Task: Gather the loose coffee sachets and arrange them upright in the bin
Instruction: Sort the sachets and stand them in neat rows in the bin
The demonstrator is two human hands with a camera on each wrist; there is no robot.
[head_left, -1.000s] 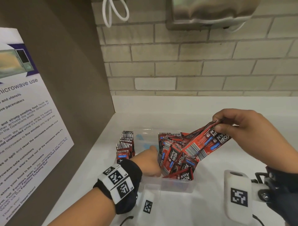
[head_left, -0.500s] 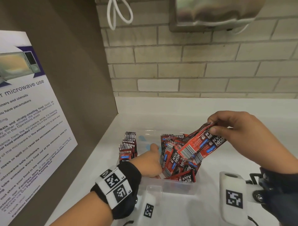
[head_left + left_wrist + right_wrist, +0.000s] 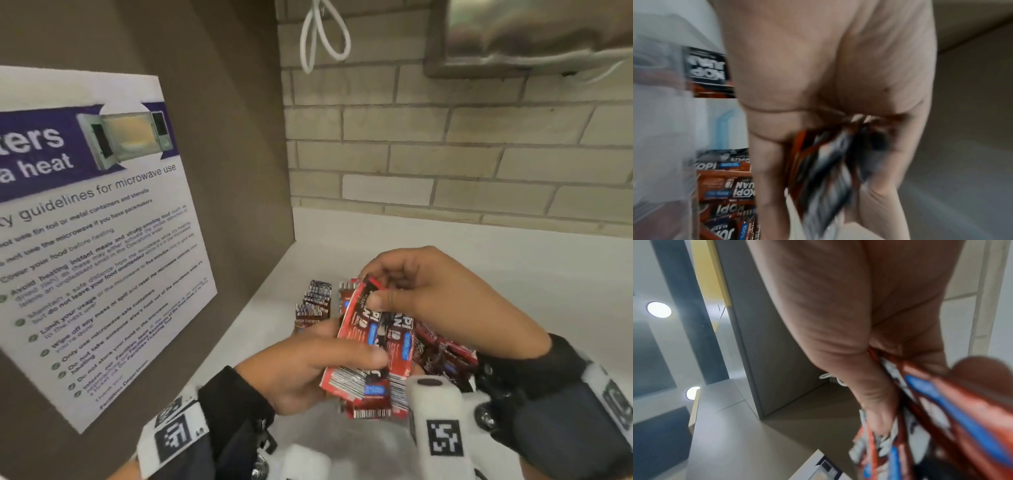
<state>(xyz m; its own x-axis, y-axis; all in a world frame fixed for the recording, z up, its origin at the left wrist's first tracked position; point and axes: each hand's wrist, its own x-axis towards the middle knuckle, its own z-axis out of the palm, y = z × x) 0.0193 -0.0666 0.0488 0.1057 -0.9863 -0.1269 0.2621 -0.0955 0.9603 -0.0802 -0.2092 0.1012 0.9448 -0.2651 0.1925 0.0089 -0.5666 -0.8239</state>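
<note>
Here, low in the centre of the head view, both hands hold one fanned bundle of red coffee sachets (image 3: 373, 346) above the bin (image 3: 659, 113): the left hand (image 3: 308, 370) grips its lower, barcode end with thumb curled across the front, and the right hand (image 3: 442, 301) pinches its upper edge between thumb and curled fingers. More sachets lie jumbled in the bin (image 3: 445, 356) at lower right of centre, partly behind the right wrist, and a short row of upright sachets (image 3: 315, 305) stands just left of the bundle. The likeliest slip, as I judge it, is the fan spreading further: the packets are slick and overlap unevenly, so if either hand loosens before the edges are squared, some could slide out and drop flat onto the jumble or outside the bin. Lowering the bundle while it is uneven could also knock the standing row over, or leave packets leaning instead of upright. The bin itself is barely readable; in the head view the hands and the white wrist camera (image 3: 442, 435) cover it, and only in the left wrist view does a clear wall show at the left edge, blurred. How many sachets are in the bundle cannot be told, both wrist views are smeared, and the notice about microwave use (image 3: 102, 240) at left is cut off by the frame.
</note>
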